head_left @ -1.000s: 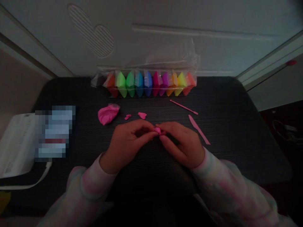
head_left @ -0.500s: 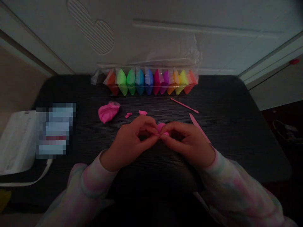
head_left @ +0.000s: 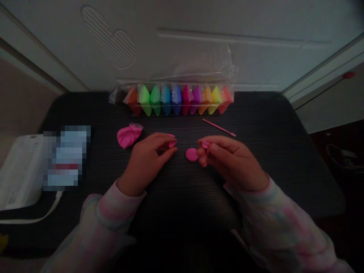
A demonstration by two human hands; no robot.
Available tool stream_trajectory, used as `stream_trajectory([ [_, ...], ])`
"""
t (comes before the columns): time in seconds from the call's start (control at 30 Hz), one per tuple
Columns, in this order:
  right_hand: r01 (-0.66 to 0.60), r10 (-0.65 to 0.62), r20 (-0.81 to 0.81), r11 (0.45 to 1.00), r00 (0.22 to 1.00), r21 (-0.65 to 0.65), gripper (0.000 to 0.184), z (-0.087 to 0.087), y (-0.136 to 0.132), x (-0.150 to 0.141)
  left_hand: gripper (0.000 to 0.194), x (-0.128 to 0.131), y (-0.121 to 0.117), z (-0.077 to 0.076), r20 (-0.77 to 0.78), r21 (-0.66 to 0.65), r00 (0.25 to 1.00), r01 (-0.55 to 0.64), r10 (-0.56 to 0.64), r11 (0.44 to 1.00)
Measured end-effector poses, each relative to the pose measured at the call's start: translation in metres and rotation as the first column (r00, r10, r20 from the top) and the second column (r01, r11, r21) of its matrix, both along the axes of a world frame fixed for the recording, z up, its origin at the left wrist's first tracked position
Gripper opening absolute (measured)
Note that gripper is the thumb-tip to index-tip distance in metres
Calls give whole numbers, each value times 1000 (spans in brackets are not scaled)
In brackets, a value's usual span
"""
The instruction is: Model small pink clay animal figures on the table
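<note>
A small bit of pink modelling clay (head_left: 171,144) sits between the thumb and fingers of my left hand (head_left: 145,161). Another torn piece of pink clay (head_left: 205,145) is pinched in my right hand (head_left: 237,161), thumb over it. On the table between the hands lies a flat, round pink clay disc (head_left: 191,154); its right edge is beside my right fingertips. A crumpled pink clay packet (head_left: 129,135) rests left of and behind my left hand. A thin pink modelling tool (head_left: 218,127) lies beyond my right hand. The flat pink knife is hidden by that hand.
A clear bag (head_left: 182,85) with several coloured clay packs stands along the back of the dark table (head_left: 176,189), against a white panel. At left are a blurred phone (head_left: 68,155), a white box (head_left: 21,170) and a white cable (head_left: 42,219).
My hands have drawn apart, and the clay between them is now in two pieces, one in each hand. The round disc shows fully on the table. My right hand now covers the knife.
</note>
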State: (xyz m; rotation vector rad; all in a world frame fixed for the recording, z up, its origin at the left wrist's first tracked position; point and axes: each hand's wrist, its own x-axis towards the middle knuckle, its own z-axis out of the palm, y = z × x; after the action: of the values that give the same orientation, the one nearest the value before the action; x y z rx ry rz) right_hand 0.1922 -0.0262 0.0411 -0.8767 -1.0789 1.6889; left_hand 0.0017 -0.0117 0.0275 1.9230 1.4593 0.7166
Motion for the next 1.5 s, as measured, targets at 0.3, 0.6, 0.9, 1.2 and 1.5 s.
stream_trajectory([
  [0.3, 0, -1, -109, 1000, 994, -13, 19, -3, -5, 2, 15, -8, 3, -6, -242, 133, 967, 109, -74, 985],
  [0.6, 187, -188, 13, 982, 982, 39, 14, -3, 7, 4, 23, -10, 3, -15, -528, 241, 847, 226, -68, 944],
  [0.9, 211, -212, 8, 973, 977, 90, 20, -13, 6, 3, 16, -11, 7, -17, -450, 240, 879, 291, -159, 926],
  [1.2, 200, -217, 126, 971, 968, 134, 19, -24, 12, 2, 15, -14, 9, -17, -388, 207, 907, 260, -165, 943],
  [1.5, 147, -238, 237, 927, 942, 346, 24, -6, 13, -10, 21, -10, 3, -2, -15, 206, 999, -36, 40, 978],
])
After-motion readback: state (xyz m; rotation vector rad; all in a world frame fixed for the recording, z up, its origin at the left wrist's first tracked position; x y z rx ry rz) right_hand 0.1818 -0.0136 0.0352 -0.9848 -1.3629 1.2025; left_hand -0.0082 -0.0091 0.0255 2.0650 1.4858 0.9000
